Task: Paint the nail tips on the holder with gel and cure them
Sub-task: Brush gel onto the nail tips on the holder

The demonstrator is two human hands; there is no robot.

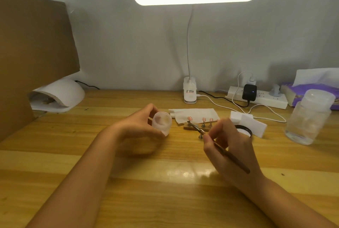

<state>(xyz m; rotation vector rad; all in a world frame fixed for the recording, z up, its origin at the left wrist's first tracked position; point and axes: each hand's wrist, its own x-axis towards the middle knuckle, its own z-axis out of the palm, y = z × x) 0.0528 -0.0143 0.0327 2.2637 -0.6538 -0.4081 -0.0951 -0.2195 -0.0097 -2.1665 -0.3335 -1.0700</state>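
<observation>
Now your right hand (231, 145) pinches the brush (235, 162), its shaft slanting up-left toward the nail tips (204, 119) on the holder (188, 127) just beyond, while your left hand (139, 127) grips the jar (162, 122) alongside.

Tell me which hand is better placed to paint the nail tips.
Right. The right hand pinches the brush, whose tip is already by the nail tip holder; the left hand is occupied holding the translucent jar.
</observation>
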